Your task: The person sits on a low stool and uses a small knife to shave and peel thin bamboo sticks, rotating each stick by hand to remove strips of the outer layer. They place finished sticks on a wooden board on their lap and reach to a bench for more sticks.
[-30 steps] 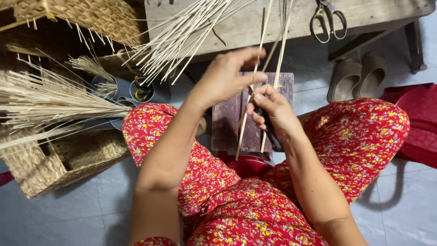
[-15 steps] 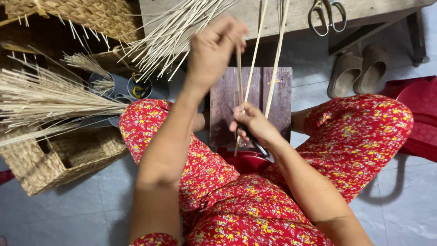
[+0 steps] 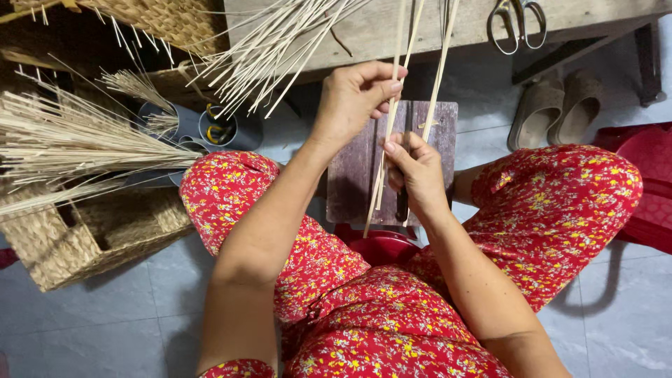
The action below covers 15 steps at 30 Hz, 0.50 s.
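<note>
Over the lap, left hand (image 3: 353,98) pinches a thin pale cane strip (image 3: 392,119) up high, grip closed on it; right hand (image 3: 413,171) clamps the same strip lower down, against a dark wooden block (image 3: 357,189); scissors (image 3: 516,24) lie on the table (image 3: 392,28).

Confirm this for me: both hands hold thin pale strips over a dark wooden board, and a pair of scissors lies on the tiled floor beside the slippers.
Not quite. The scissors lie on the wooden bench at the top of the head view, not on the floor. The rest holds: the left hand and right hand hold thin pale strips over the dark wooden board, with the slippers nearby.
</note>
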Motion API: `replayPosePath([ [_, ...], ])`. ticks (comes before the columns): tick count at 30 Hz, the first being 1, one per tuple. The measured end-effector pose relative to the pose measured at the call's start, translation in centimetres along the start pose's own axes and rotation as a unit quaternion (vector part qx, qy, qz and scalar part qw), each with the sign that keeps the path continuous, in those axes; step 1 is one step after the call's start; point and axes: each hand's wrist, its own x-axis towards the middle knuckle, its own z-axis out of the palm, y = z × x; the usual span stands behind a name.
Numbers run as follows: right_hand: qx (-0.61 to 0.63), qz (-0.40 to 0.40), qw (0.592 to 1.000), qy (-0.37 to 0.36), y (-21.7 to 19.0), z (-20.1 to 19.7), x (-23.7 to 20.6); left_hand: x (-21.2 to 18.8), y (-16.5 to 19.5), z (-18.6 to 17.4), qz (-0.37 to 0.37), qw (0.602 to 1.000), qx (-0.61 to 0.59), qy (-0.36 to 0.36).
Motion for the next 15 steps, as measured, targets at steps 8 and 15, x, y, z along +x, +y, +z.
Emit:
replayPosePath([
  [8, 0.062, 0.004, 0.998, -0.002, 1.8, -1.2, 0.4, -0.2, -1.7, 0.9, -0.008, 0.998, 0.066, 0.023],
  [15, 0.030, -0.040, 0.999, 0.012, 3.4, -1.6, 0.7, -1.1, -0.8, 1.1, 0.011, 0.988, 0.145, 0.050],
])
